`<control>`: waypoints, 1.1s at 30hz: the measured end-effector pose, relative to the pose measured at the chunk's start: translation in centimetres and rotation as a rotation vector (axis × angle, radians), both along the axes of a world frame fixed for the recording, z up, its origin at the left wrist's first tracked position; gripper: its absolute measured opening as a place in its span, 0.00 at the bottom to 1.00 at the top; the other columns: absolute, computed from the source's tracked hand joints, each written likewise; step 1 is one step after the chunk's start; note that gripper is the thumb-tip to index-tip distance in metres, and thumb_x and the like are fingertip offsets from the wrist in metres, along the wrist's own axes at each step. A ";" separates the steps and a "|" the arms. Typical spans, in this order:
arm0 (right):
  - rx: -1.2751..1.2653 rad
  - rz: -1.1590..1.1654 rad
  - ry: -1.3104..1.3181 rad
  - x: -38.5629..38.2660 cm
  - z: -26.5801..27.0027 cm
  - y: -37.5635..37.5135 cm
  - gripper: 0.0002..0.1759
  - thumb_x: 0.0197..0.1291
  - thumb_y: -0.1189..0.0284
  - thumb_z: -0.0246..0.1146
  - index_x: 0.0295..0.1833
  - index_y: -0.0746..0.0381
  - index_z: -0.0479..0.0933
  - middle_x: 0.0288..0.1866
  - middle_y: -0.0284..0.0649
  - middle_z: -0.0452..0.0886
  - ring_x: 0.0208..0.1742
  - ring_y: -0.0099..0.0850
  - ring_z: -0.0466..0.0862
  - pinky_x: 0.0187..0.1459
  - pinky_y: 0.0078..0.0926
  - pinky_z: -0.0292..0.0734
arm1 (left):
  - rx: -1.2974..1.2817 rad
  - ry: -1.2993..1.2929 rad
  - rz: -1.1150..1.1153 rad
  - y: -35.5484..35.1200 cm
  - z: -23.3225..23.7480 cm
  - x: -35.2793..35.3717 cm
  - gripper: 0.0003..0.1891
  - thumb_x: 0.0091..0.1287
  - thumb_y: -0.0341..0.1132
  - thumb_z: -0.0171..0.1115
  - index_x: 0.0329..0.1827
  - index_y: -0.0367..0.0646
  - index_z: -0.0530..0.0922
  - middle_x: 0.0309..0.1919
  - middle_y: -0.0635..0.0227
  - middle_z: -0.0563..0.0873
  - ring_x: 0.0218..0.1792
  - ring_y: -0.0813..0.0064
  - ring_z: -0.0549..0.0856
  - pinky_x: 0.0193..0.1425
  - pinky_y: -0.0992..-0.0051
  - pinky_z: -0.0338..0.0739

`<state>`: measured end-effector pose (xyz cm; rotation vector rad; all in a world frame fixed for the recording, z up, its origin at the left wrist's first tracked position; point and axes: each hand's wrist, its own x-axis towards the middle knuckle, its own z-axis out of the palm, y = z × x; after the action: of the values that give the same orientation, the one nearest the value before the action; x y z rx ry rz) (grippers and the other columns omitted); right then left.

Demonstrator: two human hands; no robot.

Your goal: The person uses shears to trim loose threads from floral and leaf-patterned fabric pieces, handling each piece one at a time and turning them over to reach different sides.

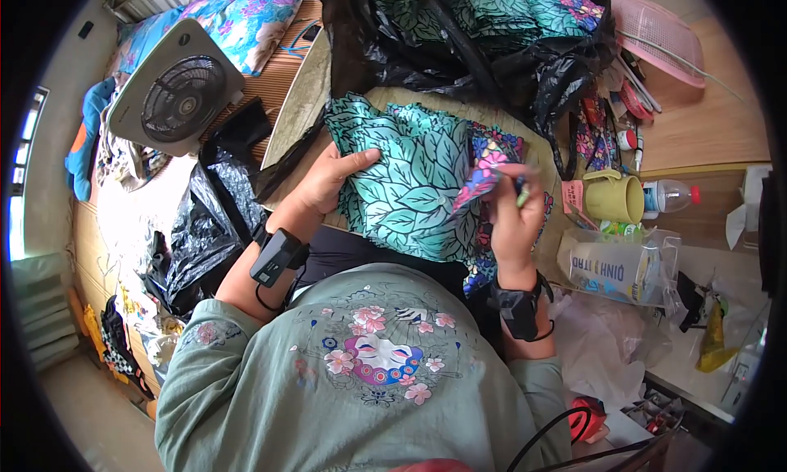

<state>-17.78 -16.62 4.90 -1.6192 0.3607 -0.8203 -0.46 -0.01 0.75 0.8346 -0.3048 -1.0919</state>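
Observation:
A folded pile of green leaf-print fabric [418,173] lies over my lap and the board's front edge. My left hand [332,177] grips its left side, thumb pressed on top and fingers hidden underneath. At the right side, my right hand [518,218] pinches a lifted, pink-flowered corner of fabric [475,187]. The fingertips of that hand are blurred by motion. A small greenish thing [523,195] shows between them; I cannot tell what it is. Dark floral fabric [482,271] shows below and beside the pile on the right.
Behind the pile, a black plastic bag [385,58] holds more leaf-print fabric [525,13]. A fan [176,95] stands at left near another black bag [197,251]. On the right are a yellow mug [613,197], a plastic bottle [668,196] and a pink basket [660,38].

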 end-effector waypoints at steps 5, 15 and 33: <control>0.282 -0.268 0.172 -4.0 -1.1 -3.4 0.08 0.67 0.66 0.53 0.44 0.58 0.71 0.26 0.27 0.74 0.16 0.12 0.63 0.16 0.11 0.52 | 0.056 -0.030 0.018 0.1 -0.4 0.1 0.16 0.62 0.32 0.60 0.51 0.34 0.74 0.41 0.64 0.83 0.41 0.73 0.83 0.49 0.73 0.78; 0.352 -0.434 0.024 -7.2 -2.5 -5.6 0.12 0.66 0.66 0.56 0.51 0.59 0.73 0.22 0.20 0.65 0.17 0.10 0.59 0.18 0.09 0.50 | 0.113 -0.078 0.075 0.0 -0.9 -0.1 0.18 0.61 0.33 0.59 0.52 0.35 0.73 0.43 0.63 0.83 0.42 0.72 0.83 0.50 0.73 0.77; -0.493 -0.099 0.597 -9.5 -1.3 -4.0 0.21 0.56 0.71 0.65 0.56 0.59 0.76 0.25 0.40 0.78 0.27 0.27 0.76 0.31 0.23 0.69 | 0.188 -0.101 0.153 0.1 -1.5 0.1 0.18 0.61 0.31 0.59 0.53 0.36 0.72 0.44 0.63 0.82 0.45 0.71 0.83 0.53 0.73 0.75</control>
<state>-27.32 -20.61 3.62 -2.3231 0.7011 -0.4996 -0.36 0.13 -0.76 1.0661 -0.2210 -0.9469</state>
